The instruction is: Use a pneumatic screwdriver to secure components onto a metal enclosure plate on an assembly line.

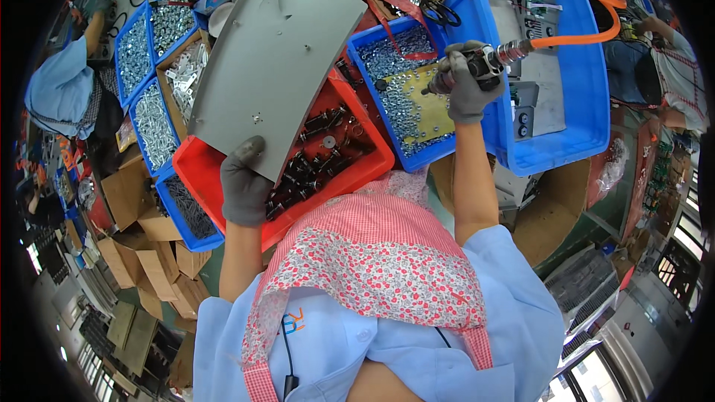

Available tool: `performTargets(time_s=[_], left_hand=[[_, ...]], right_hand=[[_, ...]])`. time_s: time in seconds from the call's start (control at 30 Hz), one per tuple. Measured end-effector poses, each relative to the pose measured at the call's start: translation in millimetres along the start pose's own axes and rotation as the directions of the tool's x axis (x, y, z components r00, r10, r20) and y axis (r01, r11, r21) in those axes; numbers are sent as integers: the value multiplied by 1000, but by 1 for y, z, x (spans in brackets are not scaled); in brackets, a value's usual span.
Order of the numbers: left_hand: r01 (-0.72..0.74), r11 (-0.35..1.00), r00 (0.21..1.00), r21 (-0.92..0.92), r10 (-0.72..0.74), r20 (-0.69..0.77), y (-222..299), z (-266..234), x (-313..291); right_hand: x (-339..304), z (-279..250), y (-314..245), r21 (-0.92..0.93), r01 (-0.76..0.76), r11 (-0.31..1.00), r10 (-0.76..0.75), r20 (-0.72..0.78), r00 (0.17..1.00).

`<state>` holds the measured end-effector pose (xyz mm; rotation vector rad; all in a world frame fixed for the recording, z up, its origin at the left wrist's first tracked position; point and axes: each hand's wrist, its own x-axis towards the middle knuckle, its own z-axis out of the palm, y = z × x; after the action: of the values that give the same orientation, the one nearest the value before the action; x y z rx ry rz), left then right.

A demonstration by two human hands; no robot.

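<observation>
My left hand (pixel 248 182), in a grey glove, grips the lower corner of a large grey metal panel (pixel 287 52). The panel is tilted over a red bin (pixel 380 152) that holds dark fittings. In my gloved right hand (pixel 468 82) is a pneumatic screwdriver (pixel 488 65), its tip pointing left. An orange coiled air hose (pixel 573 39) runs from its back end up to the right. Below the tool's tip lies a blue tray (pixel 428 150) of small metal nuts, with a yellow sheet (pixel 428 108) in it.
Blue bins (pixel 158 128) of screws and nuts line the left side. A large blue crate (pixel 555 156) with metal parts and circuit boards stands at right. Scissors (pixel 439 13) lie beyond the nut tray. Cardboard boxes (pixel 153 264) are at lower left; other people (pixel 63 89) work at both sides.
</observation>
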<state>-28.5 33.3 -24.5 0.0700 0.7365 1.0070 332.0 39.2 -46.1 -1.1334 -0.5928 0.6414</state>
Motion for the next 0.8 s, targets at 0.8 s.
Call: performTargets(time_s=[0.8], left_hand=[[29,980,979,198,12,-206,-4,28,-5]], right_hand=[[-3,21,37,-103,20,994,-12,74,997]])
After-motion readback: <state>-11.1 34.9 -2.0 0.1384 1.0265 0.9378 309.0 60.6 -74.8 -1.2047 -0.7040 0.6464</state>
